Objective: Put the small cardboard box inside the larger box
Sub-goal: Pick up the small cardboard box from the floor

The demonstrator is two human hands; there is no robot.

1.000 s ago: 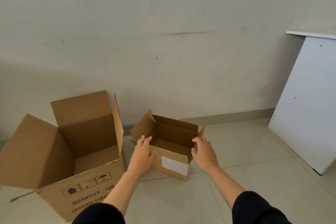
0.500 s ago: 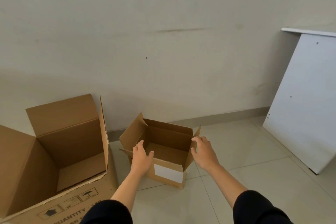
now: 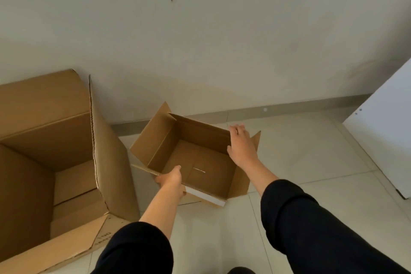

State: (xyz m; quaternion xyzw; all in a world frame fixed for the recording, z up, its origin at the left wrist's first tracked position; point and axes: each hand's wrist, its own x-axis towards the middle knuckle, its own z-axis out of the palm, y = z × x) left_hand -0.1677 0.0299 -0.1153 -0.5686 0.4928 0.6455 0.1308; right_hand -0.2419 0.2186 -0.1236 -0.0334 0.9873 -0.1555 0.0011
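The small cardboard box (image 3: 200, 158) sits open on the tiled floor, flaps spread, a white label on its near side. My left hand (image 3: 171, 179) grips its near-left rim, thumb inside. My right hand (image 3: 241, 147) lies on the far-right corner and flap, fingers curled over the edge. The larger box (image 3: 66, 140) stands open at the left, its right flap upright between the two boxes; its interior is empty where visible.
A beige wall with a grey skirting (image 3: 289, 107) runs behind both boxes. A white board (image 3: 384, 140) leans at the right. Pale floor tiles (image 3: 311, 162) stretch between the small box and the board.
The view has moved closer and tilted down over the boxes. My left hand has shifted onto the near-left rim; my right hand has slid to the far-right corner.
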